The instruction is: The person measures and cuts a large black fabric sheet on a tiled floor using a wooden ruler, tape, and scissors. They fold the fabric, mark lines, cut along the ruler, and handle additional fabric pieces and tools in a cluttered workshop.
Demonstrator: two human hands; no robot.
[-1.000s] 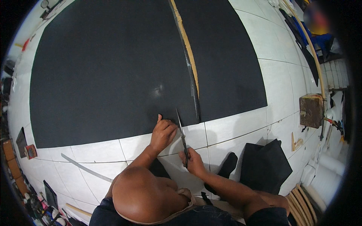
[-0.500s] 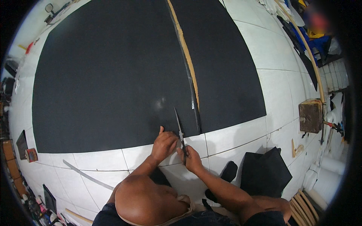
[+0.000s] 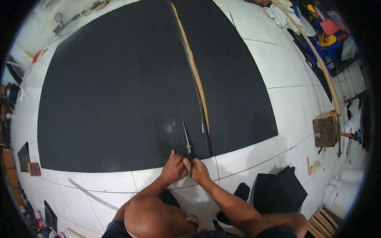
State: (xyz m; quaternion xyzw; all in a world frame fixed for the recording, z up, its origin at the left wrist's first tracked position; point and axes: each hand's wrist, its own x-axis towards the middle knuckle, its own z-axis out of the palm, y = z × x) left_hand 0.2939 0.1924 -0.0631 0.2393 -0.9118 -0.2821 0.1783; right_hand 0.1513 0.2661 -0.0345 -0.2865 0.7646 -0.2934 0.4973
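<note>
A large black sheet [image 3: 115, 91] lies flat on the floor in front of me. My right hand [image 3: 198, 171] is closed round the dark handles of a pair of scissors [image 3: 187, 139]. Their long blades point away from me over the sheet, left of the strip. At the sheet's near edge is my left hand [image 3: 174, 168], close beside the right hand and the handles. Its fingers are curled, with one digit sticking up onto the sheet; what they hold, if anything, is hidden. A long tan-and-dark strip [image 3: 192, 65] lies along the sheet, right of the blades.
White floor tiles [image 3: 246, 164] surround the sheet. A folded black piece [image 3: 279, 190] lies at my right, near my dark shoe [image 3: 242, 191]. Farther right are a brown block [image 3: 325, 130] and a long wooden pole [image 3: 323, 65]. A grey flat strip [image 3: 93, 195] lies at left.
The whole view has shifted, so the sheet sits lower in the picture. My two hands have come closer together, and the scissors stay in my right hand.
</note>
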